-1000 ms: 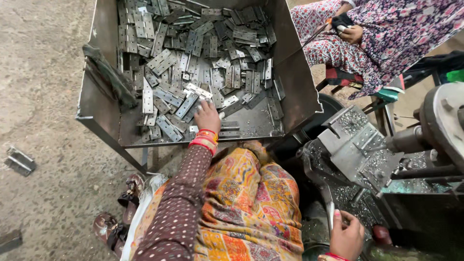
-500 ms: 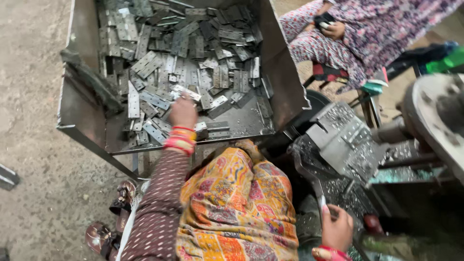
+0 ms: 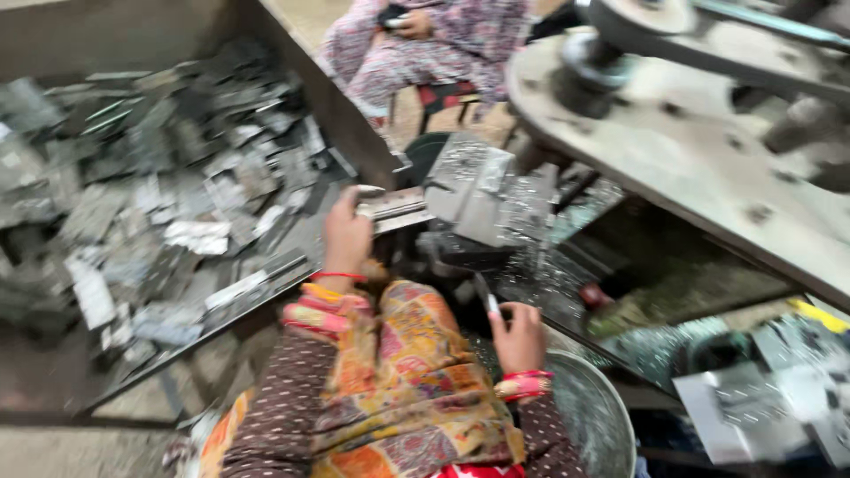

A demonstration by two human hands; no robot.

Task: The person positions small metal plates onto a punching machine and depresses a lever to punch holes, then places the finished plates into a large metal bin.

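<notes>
While gripping a metal plate (image 3: pixel 394 209), left hand (image 3: pixel 347 237).

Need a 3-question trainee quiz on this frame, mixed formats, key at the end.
1. True or false: the left hand holds a flat metal piece beside the dark press block.
2. What does the right hand grip?
A. a slim tool
B. a cup
C. a cloth
3. Fill in: the loose metal plates lie in a large metal ____ on the person's left.

Key: 1 true; 2 A; 3 bin
</notes>
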